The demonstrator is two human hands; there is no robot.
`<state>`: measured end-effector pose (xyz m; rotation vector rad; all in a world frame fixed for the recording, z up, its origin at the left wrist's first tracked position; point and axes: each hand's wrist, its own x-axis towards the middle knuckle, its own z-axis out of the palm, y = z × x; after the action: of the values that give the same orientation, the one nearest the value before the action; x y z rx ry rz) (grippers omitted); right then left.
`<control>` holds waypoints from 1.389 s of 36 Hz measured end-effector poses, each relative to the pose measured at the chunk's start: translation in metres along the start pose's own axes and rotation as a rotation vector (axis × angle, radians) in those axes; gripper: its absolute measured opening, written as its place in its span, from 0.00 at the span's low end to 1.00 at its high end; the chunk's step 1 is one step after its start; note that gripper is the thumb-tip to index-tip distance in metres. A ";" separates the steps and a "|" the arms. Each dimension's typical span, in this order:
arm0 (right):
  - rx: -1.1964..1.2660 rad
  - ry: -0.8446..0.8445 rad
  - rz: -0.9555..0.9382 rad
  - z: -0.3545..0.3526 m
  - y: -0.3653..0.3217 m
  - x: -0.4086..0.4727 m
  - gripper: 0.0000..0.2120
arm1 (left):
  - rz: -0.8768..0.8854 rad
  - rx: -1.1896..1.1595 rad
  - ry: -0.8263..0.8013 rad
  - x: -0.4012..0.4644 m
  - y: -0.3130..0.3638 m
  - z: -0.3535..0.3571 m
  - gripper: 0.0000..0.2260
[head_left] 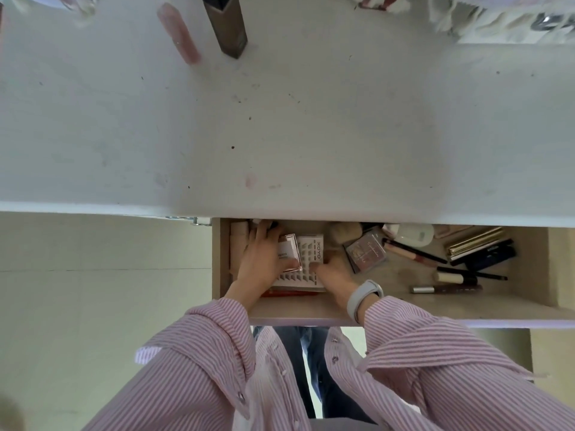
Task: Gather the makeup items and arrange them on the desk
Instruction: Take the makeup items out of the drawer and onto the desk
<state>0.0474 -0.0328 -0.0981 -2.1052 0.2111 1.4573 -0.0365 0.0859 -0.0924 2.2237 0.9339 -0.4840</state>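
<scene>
Pink-striped sleeves (193, 362) fill the near part of the view, both arms reaching forward into an open drawer (311, 309) under the desk (280, 135). A pale watch (362, 295) sits on the right wrist. In the drawer's left part the left hand (264, 259) curls its fingers round a small pink-edged box (289, 251), which lies on a white tray (306, 262) with rows of cut-outs. The right hand (334, 270) touches the tray's right edge; its fingers are mostly hidden, so I cannot tell whether it grips. A red item (289, 293) shows just under the tray's near edge. To the right lie a square palette (365, 251), a fluffy brush (343, 231), a white case (413, 234), pencils (413, 251), a gold stick (474, 239), dark tubes (491, 253) and a dark gloss (446, 288), loosely scattered. Farther off, the white desk top is scuffed and speckled. At its far left edge stand a pink tube (179, 32) and, just right of it, a brown bottle (228, 26), both blurred
</scene>
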 end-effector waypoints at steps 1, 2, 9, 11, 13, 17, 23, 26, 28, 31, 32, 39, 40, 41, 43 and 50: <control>-0.030 -0.009 -0.030 -0.002 -0.001 -0.003 0.13 | 0.000 -0.023 0.015 -0.004 0.000 -0.001 0.34; -0.054 -0.020 -0.057 -0.005 -0.001 -0.007 0.14 | -0.002 -0.039 0.027 -0.008 -0.001 -0.001 0.34; -0.219 -0.066 -0.304 -0.035 0.002 -0.031 0.17 | -0.042 -0.292 0.004 -0.038 -0.009 -0.017 0.18; -0.330 -0.066 -0.391 -0.046 0.003 -0.039 0.16 | -0.003 -0.295 -0.002 -0.045 -0.013 -0.023 0.14; -0.451 -0.048 -0.495 -0.059 0.001 -0.047 0.14 | 0.024 -0.303 0.000 -0.052 -0.012 -0.033 0.12; -0.523 0.036 -0.749 -0.086 -0.010 -0.065 0.13 | 0.105 -0.391 0.051 -0.065 -0.006 -0.058 0.11; -0.181 0.179 -0.868 -0.121 -0.054 -0.093 0.14 | 0.043 -0.862 0.317 -0.064 0.027 -0.102 0.10; 0.052 0.287 -0.884 -0.133 -0.086 -0.092 0.13 | 0.023 -0.984 0.432 -0.044 0.048 -0.121 0.07; 0.148 0.383 -0.844 -0.139 -0.104 -0.082 0.13 | -0.004 -1.012 0.479 -0.024 0.060 -0.129 0.10; 0.306 0.472 -0.711 -0.144 -0.125 -0.062 0.17 | -0.032 -1.034 0.497 0.011 0.078 -0.136 0.17; 0.354 0.483 -0.670 -0.143 -0.132 -0.056 0.18 | -0.039 -1.014 0.498 0.021 0.083 -0.137 0.18; 0.656 0.339 -0.513 -0.135 -0.167 -0.028 0.38 | -0.071 -0.798 0.535 0.083 0.107 -0.150 0.19; 0.649 0.343 -0.515 -0.133 -0.173 -0.026 0.40 | -0.084 -0.768 0.534 0.090 0.110 -0.153 0.19; 0.625 0.358 -0.512 -0.131 -0.178 -0.025 0.40 | -0.090 -0.747 0.536 0.098 0.114 -0.156 0.19; 0.538 0.398 -0.498 -0.128 -0.187 -0.022 0.39 | -0.071 -0.700 0.560 0.111 0.121 -0.163 0.18; -0.018 0.492 -0.435 -0.131 -0.203 -0.021 0.32 | -0.113 -0.455 0.624 0.126 0.129 -0.171 0.20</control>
<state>0.2328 0.0617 0.0256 -2.3091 -0.0769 0.6859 0.1562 0.2002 0.0147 1.9171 1.3299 0.3801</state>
